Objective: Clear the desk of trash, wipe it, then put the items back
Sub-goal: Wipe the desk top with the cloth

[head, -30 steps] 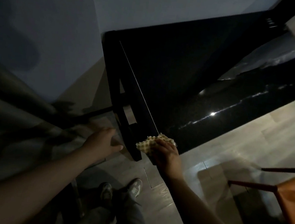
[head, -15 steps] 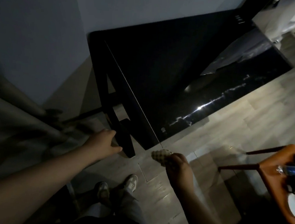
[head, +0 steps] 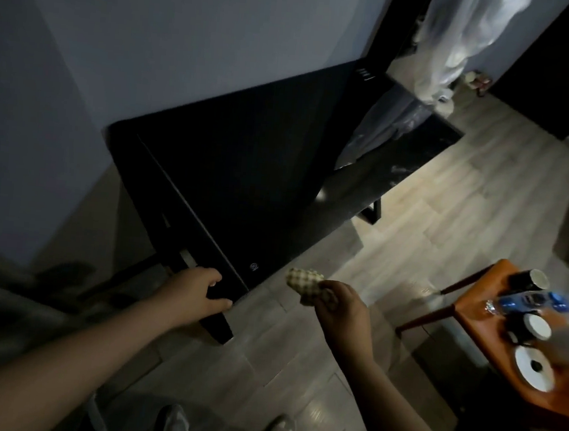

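Observation:
A glossy black desk (head: 250, 191) stands against the wall with nothing on its top. My left hand (head: 197, 290) grips its near corner, thumb on top. My right hand (head: 340, 306) holds a bunched checkered cloth (head: 305, 280) in the air just off the desk's front edge, apart from the surface. To the right, an orange stool (head: 484, 312) carries a black cup (head: 528, 279), a blue-labelled plastic bottle (head: 523, 299), a second cup (head: 531, 326) and a white tape roll (head: 534, 368).
Grey wood-look floor lies between desk and stool. My feet (head: 223, 426) show at the bottom. A white curtain or garment (head: 460, 41) hangs beyond the desk's far end. Dark fabric (head: 11, 294) lies at the left. A dark door (head: 557, 67) is at the top right.
My right hand lifted the cloth off the desk's near corner and pulled it back to the right. My left hand moved onto the desk corner. The view swung right, revealing the stool.

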The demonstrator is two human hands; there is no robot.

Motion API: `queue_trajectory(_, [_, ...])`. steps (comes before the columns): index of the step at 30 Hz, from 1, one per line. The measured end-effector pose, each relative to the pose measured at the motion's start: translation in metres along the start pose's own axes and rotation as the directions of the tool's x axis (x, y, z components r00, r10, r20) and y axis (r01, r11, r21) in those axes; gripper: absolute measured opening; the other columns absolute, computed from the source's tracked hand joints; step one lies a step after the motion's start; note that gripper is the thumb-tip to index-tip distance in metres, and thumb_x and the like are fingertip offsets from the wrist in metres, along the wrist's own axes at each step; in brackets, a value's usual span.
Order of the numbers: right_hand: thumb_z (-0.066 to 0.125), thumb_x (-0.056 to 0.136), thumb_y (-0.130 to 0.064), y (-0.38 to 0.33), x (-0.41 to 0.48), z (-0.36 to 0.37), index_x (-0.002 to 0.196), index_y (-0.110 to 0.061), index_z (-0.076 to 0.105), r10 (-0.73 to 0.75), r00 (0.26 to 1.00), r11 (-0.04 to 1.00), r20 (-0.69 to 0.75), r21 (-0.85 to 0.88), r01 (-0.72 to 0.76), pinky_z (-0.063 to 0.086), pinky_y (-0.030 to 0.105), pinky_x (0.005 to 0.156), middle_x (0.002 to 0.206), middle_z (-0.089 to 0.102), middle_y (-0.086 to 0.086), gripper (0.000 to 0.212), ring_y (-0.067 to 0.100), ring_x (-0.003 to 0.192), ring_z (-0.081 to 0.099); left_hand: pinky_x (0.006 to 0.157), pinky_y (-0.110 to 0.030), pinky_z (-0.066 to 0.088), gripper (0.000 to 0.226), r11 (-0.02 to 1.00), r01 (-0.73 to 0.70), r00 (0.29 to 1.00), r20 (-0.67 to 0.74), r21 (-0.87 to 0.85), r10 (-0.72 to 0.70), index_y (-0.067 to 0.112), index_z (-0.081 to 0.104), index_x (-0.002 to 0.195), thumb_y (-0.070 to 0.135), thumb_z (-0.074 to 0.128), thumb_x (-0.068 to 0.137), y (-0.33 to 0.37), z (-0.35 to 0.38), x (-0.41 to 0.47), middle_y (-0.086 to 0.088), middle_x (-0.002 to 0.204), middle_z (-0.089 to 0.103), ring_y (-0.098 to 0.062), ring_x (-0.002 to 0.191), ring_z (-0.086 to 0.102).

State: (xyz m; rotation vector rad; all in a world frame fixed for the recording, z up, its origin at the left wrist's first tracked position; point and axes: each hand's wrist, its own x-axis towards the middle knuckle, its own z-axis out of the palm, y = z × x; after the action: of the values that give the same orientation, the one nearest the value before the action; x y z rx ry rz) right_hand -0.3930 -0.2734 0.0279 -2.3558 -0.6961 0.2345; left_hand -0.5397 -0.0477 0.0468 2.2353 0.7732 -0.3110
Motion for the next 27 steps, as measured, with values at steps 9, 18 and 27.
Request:
queue_trajectory(9, [0.071,0.083,-0.021,0.066,0.037,-0.138,0.11,-0.021,0.065,-0.005,0.987,0.998,-0.162,0.059,0.015,0.055,0.032,0.077,0.105,0.063,-0.004,0.028,0.013,0.092,0.061,0.08,-0.023,0.051,0.043,0.986,-0.153,0.987,-0.067,-0.07,0.148,0.015,0.062,0.117,0.034,0.074,0.08,0.162,0.045,0.042,0.007,0.095,0.061,-0.007,0.086,0.061])
queue_trajectory(18, [0.071,0.083,-0.021,0.14,0.064,-0.25,0.11,-0.019,0.066,0.056,0.964,0.998,-0.26,0.04,-0.047,0.046,0.015,0.073,0.104,0.061,-0.007,0.028,0.008,0.091,0.058,0.087,-0.025,0.051,0.041,0.96,-0.28,0.96,-0.02,-0.014,0.28,0.013,0.065,0.113,0.034,0.076,0.079,0.283,0.09,0.092,0.003,0.101,0.064,-0.009,0.091,0.062])
queue_trajectory(27, [0.072,0.082,-0.026,0.187,0.137,-0.299,0.11,-0.022,0.065,0.113,0.94,0.993,-0.323,0.054,-0.101,0.05,0.021,0.076,0.101,0.059,-0.011,0.029,0.005,0.09,0.056,0.09,-0.029,0.051,0.043,0.9,-0.433,0.901,0.05,0.045,0.431,0.013,0.063,0.117,0.036,0.072,0.082,0.374,0.091,0.173,0.002,0.109,0.064,-0.011,0.098,0.061])
